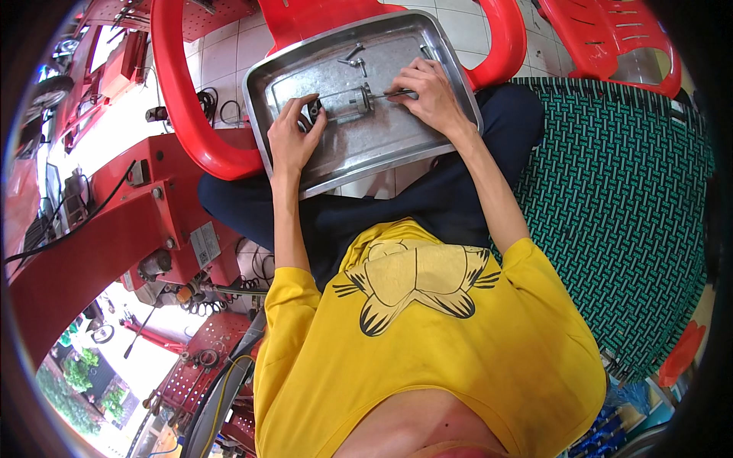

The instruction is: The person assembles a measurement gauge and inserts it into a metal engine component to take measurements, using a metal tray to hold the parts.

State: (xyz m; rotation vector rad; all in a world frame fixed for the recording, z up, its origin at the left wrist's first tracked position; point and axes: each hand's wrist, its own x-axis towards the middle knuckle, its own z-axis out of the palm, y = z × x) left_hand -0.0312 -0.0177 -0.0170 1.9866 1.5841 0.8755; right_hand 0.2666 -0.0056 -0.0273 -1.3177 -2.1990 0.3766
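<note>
A shallow metal tray (374, 153) sits in front of me, over my lap and against a red plastic chair. Across it lies a clear cylinder (336, 103) with a black end piece (314, 109) on the left and a metal fitting (366, 98) on the right. My left hand (293, 137) is closed around the black end, thumb and fingers on either side. Between the fingertips of my right hand (429, 95) is a thin dark rod-like piece (402, 93), pointing toward the metal fitting; whether they join is too small to tell. Small metal parts (353, 58) lie farther back in the tray.
The red plastic chair (172, 91) curves around the tray's far side. To my left stands a red metal machine frame (122, 214) with cables. A green and black woven seat (611, 206) is at my right, with another red chair (611, 34) beyond it.
</note>
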